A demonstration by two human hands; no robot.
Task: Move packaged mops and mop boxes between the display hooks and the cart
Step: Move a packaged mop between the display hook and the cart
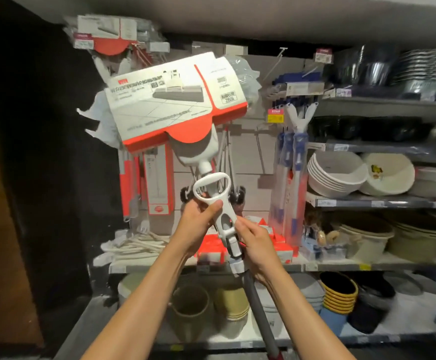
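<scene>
I hold a packaged mop (178,102) up in front of the display, its white-and-orange cardboard sleeve tilted and wrapped round the head. My left hand (198,222) grips the white plastic handle piece (216,198) just below the loop. My right hand (257,245) grips the lower joint where the white part meets the grey pole (258,305). The pole runs down between my forearms. Another packaged mop (107,35) hangs on a hook at the upper left. Tall mop boxes (158,178) hang behind the held mop. No cart is in view.
Blue-and-white packaged mops (289,183) hang to the right. Bare display hooks (259,149) stick out from the back panel. Stacked bowls (333,172) and basins fill the right shelves. Buckets (189,307) stand on the bottom shelf. A dark wall lies at left.
</scene>
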